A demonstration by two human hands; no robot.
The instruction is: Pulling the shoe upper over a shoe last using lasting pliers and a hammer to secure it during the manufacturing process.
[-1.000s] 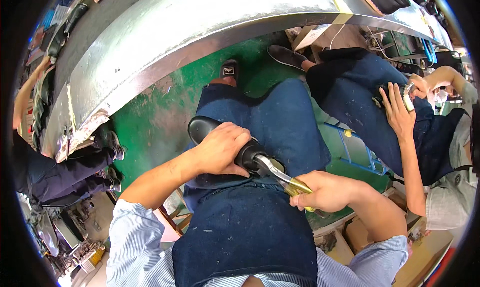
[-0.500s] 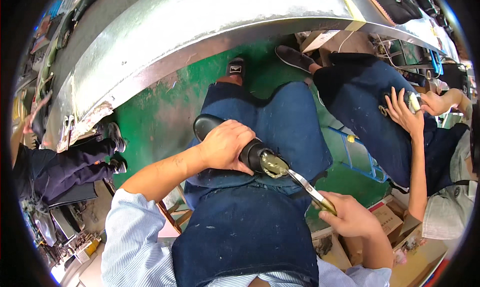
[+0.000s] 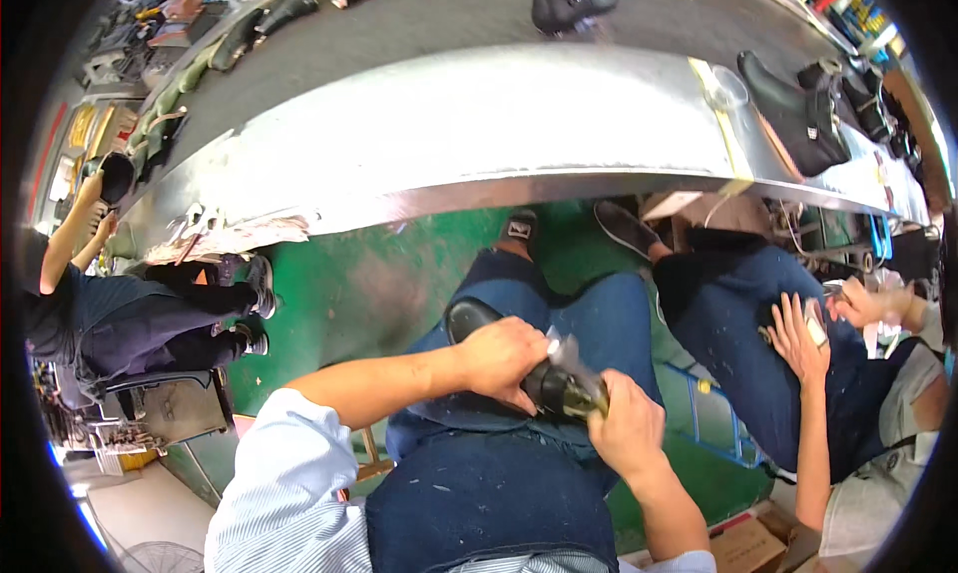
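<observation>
Pliers (image 3: 566,353) swung over black shoe (image 3: 468,320).

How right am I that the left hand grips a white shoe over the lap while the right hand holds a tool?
Only the colour is wrong: the shoe is black, as the head view shows. The left hand does grip it over the lap while the right hand holds a tool, which is blurred.

Black boots (image 3: 793,122) lie on the long metal-edged bench (image 3: 449,114)
</observation>
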